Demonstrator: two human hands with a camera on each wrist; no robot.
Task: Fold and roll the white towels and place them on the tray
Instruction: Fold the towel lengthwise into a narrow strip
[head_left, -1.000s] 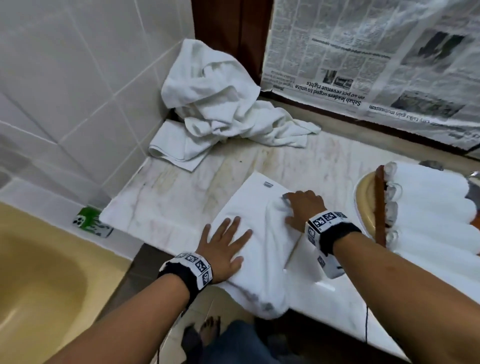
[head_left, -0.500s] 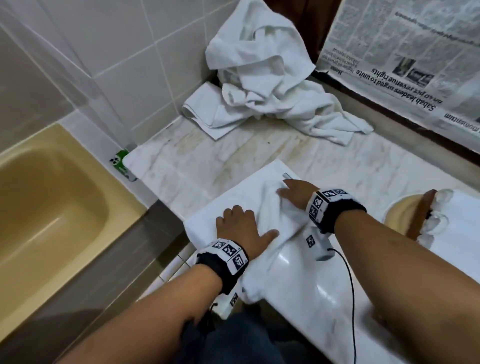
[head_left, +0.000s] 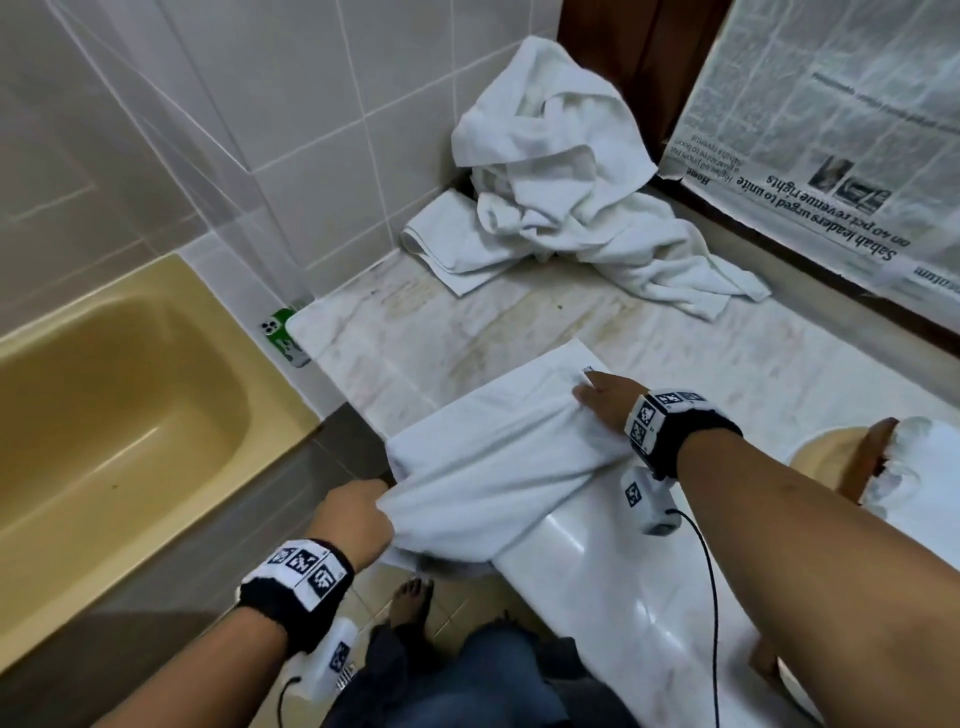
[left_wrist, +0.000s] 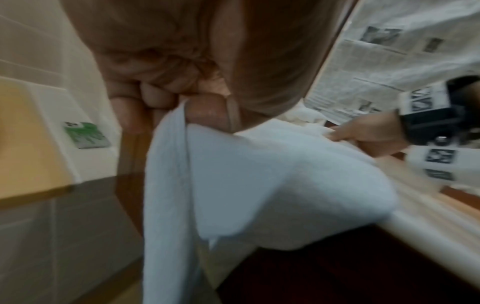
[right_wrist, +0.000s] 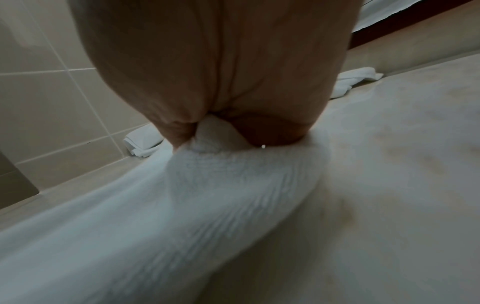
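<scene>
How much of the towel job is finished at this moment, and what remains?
Done: several rolled white towels lie on the wooden tray. In hand: the left hand grips one end of a flat white towel on the marble counter; the right hand pinches the other. Left: the crumpled white towel heap.

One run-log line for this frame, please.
step: folding | left hand: grips towel edge off counter | right hand: pinches far fold | tray: rolls present
</scene>
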